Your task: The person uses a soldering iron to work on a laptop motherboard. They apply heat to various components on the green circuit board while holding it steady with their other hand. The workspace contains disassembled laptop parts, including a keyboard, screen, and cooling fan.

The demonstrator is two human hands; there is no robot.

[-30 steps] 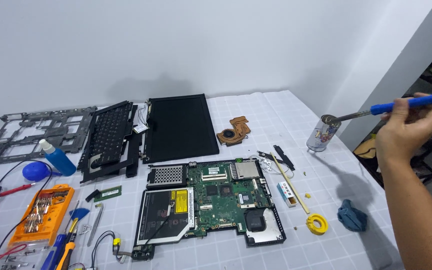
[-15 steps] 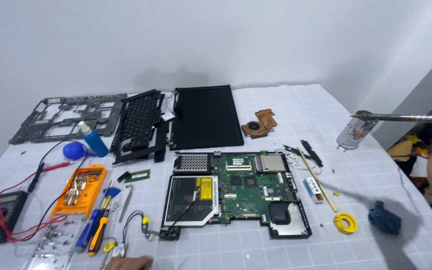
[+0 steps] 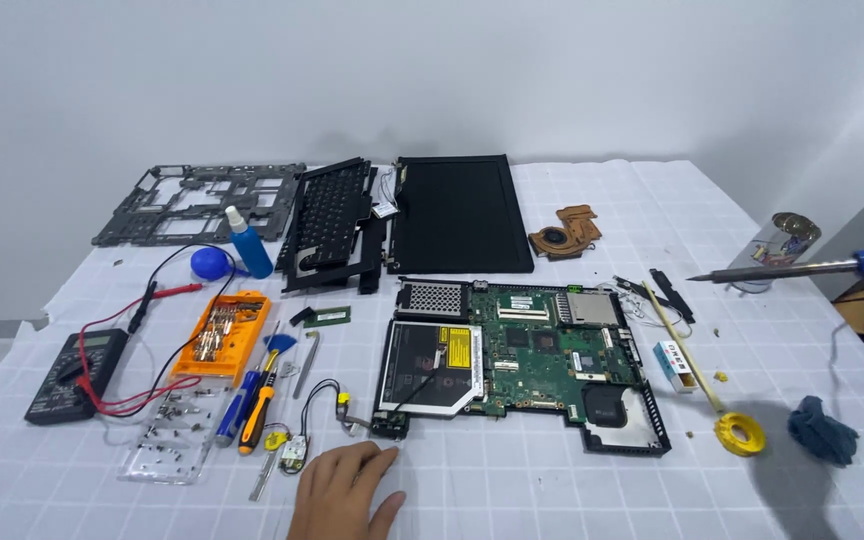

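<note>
A soldering iron with a blue handle and a slim grey metal shaft (image 3: 802,268) was held level in the air at the far right, its pointed tip aimed left, above the right part of the white gridded worktop (image 3: 552,500). A green laptop circuit board in a black frame (image 3: 542,350), with a silver drive bay set into its left half, lay flat at the middle of the worktop, its near-left corner just beyond the resting left hand (image 3: 344,495).
</note>
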